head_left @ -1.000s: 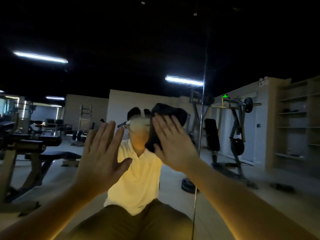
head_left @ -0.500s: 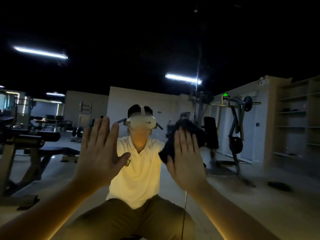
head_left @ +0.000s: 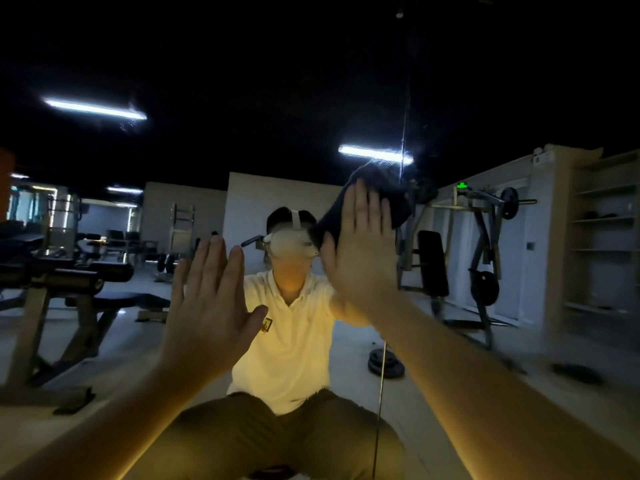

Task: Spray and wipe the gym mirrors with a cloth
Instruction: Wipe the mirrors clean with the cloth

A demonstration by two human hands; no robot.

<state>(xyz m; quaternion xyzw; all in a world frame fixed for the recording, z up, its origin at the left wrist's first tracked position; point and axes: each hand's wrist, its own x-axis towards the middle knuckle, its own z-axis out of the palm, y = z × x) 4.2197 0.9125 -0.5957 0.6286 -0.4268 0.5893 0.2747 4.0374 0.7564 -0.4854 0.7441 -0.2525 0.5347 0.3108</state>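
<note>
The right hand presses a dark cloth flat against the gym mirror, fingers straight and together, not curled around the fabric. The cloth lies on the glass at the vertical panel seam, just above and to the right of the reflected headset. Half a second earlier it sat lower, beside the reflected chest, so the stroke has travelled upward. The left hand remains open, palm toward the glass and holding nothing. Actual contact with the mirror cannot be confirmed. No spray bottle is visible. The wiping phase appears to be under way, with the pass now covering the upper area by the seam. Faint streaks near the reflected ceiling light suggest further strokes are needed.
</note>
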